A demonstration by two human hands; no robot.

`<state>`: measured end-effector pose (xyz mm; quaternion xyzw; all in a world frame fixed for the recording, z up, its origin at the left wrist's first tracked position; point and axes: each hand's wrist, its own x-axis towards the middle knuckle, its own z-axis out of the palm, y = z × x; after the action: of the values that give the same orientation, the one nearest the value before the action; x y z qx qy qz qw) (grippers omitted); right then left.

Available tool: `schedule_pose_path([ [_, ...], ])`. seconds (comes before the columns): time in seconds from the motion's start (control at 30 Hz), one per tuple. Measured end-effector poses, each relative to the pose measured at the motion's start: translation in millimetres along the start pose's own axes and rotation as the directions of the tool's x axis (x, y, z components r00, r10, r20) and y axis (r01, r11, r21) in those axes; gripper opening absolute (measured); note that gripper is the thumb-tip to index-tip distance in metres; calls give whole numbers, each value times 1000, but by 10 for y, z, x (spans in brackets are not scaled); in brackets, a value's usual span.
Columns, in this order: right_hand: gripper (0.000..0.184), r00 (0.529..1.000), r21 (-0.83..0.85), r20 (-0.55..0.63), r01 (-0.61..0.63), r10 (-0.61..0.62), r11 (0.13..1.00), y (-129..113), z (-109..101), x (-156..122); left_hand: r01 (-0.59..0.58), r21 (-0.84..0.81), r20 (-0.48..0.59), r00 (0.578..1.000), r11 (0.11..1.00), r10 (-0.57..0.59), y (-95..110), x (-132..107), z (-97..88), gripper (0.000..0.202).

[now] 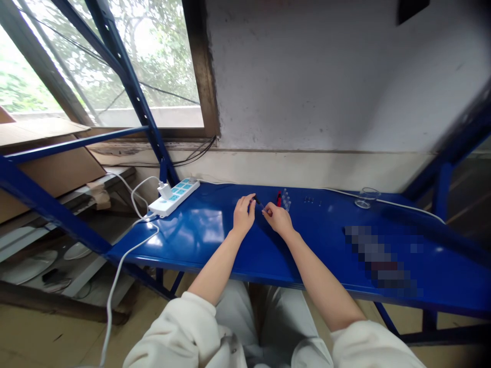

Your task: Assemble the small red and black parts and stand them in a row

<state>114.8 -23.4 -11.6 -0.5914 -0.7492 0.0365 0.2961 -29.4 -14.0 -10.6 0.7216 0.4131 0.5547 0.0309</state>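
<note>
"As white sleeves (pixel 180 327) reach over a blue metal workbench (pixel 322 240), what do the hands have?"

"A slim black rod (pixel 257 200) with a clear end, above the bench between them. The left hand (pixel 243 213) pinches its dark end in fingertips; the right hand (pixel 279 218), fingers curled nearly closed, grips the clear end."

"How far along?"

"Mid-handling, it appears; whether the rod's parts are joined is too small to tell. Just beyond, untouched, are a red piece (pixel 279 198) and clustered clear cylinders (pixel 286 199)."

"And farther back?"

"A white power strip (pixel 174 198) at left, then a wall (pixel 307 82) and window (pixel 164 76)."
</note>
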Motion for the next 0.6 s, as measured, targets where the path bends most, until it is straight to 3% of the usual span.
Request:
schedule_pose_path([
  [0.2, 13, 997, 38, -43, -62, 64, 997, 0, 17, 8, -4, 14, 192, 981, 1000, 2, 53, -25, -1, 33],
  [0.43, 14, 995, 59, -69, -70, 74, 996, 12, 21, 4, -7, -8, 192, 981, 1000, 9, 44, -27, 2, 34],
  [0.6, 14, 995, 68, -74, -56, 61, 996, -1, 20, 0, 54, -85, 150, 988, 995, -41, 50, -7, 9, 28],
])
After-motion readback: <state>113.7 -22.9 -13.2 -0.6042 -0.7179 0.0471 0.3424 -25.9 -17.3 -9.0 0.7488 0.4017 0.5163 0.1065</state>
